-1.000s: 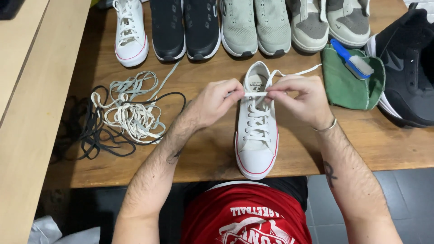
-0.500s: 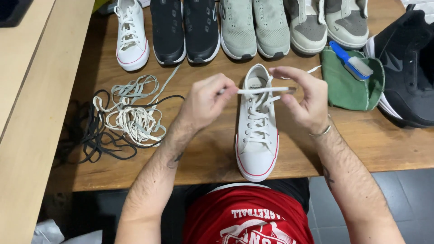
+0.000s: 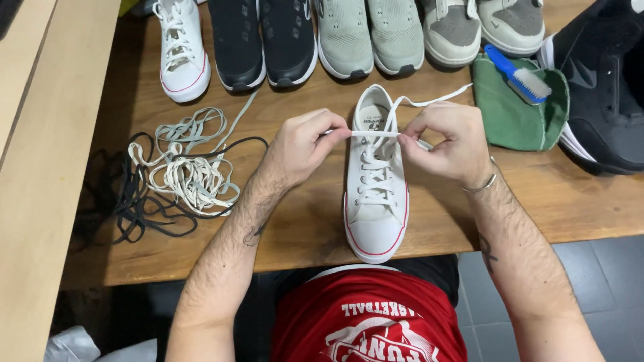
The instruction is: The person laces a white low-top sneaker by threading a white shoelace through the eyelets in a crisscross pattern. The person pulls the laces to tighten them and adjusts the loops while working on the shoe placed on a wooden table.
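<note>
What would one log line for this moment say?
left hand: pinching white lace | right hand: pinching lace | white sneaker: on table

White low-top sneaker (image 3: 376, 201) on table edge, white lace (image 3: 376, 133) taut across

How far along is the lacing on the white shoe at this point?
Done: the white canvas low-top sneaker has crossed rows up most of its front. In hand: the left hand and right hand pinch the flat white lace taut near the top. Left: the loose lace end beyond the shoe, untied.
</note>
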